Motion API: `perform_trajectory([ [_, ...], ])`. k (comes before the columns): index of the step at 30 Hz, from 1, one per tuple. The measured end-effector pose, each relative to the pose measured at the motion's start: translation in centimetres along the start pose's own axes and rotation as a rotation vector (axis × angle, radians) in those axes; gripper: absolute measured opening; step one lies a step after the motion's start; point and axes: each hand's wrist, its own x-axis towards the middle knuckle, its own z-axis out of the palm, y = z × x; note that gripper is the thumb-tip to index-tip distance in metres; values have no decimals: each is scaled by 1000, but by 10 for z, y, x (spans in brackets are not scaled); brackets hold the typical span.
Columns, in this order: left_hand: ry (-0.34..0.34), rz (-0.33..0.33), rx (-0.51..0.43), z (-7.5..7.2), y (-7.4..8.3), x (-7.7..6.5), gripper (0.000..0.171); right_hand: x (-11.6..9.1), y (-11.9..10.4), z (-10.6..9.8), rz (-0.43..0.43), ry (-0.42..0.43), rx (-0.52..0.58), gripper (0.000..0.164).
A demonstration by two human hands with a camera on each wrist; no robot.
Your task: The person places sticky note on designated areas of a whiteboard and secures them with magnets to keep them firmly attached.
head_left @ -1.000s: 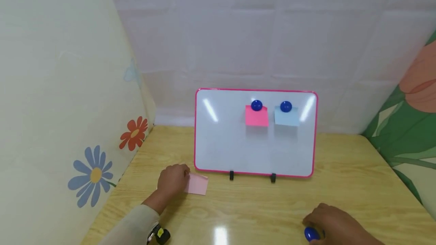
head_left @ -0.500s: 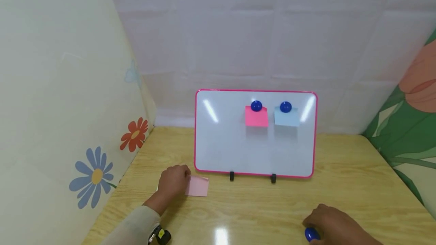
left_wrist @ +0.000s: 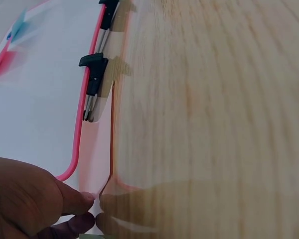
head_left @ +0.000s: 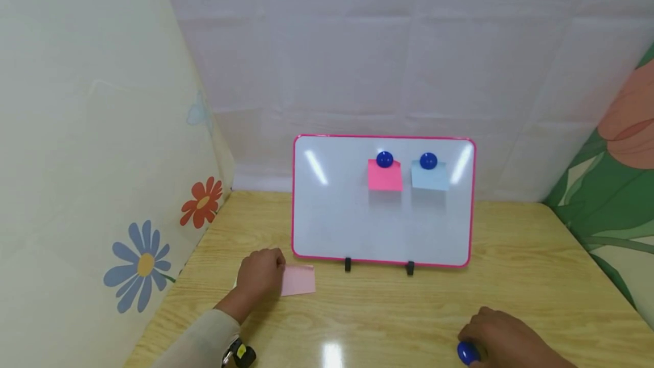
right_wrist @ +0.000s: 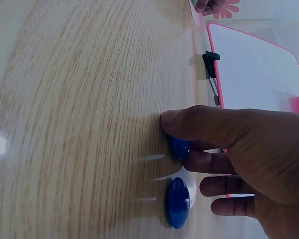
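Observation:
Left of the whiteboard's lower corner, my left hand [head_left: 259, 272] pinches the edge of a pale pink sticky note [head_left: 298, 280]. In the left wrist view the thumb and a finger meet at the note [left_wrist: 95, 154]. At the front right, my right hand [head_left: 499, 335] holds a round blue magnet [right_wrist: 179, 148] between thumb and fingers, low over the table. A second blue magnet [right_wrist: 179, 203] lies beside it, under the other fingers. The whiteboard [head_left: 332, 214], framed in pink, bears a bright pink note [head_left: 385, 178] and a light blue note [head_left: 430, 179], each under a blue magnet.
Two black stand clips [head_left: 347, 264] hold the board's lower edge on the wooden table [head_left: 378, 317]. A pale sheet [head_left: 327, 61] hangs behind it. Flower-printed walls [head_left: 145, 264] close off both sides. A wrist strap with a black piece [head_left: 244, 354] is on the left sleeve.
The pale pink note has turned slightly and shifted a little to the right under my left hand. My right hand's fingers have moved slightly at the magnet. The board stays as it was.

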Motion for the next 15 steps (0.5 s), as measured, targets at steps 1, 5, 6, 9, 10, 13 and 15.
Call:
perform_trajectory([
  [1,-2,0,-1,0,-1,0,8,0,0,0,0,0,1,30],
  [5,8,7,-5,0,-2,-1,8,1,-1,0,3,4,0,27],
  [6,15,10,-8,0,-2,-2,9,1,-2,1,8,5,1,26],
  [9,38,22,-29,-2,-1,-3,10,1,-2,1,23,5,0,25],
  [10,46,26,-38,-3,0,-3,11,2,-2,2,27,5,-1,25],
  [13,58,35,-74,-5,2,-5,12,2,-2,3,30,11,-10,25],
  [15,60,35,-90,-5,3,-6,12,2,-2,3,29,11,-15,24],
])
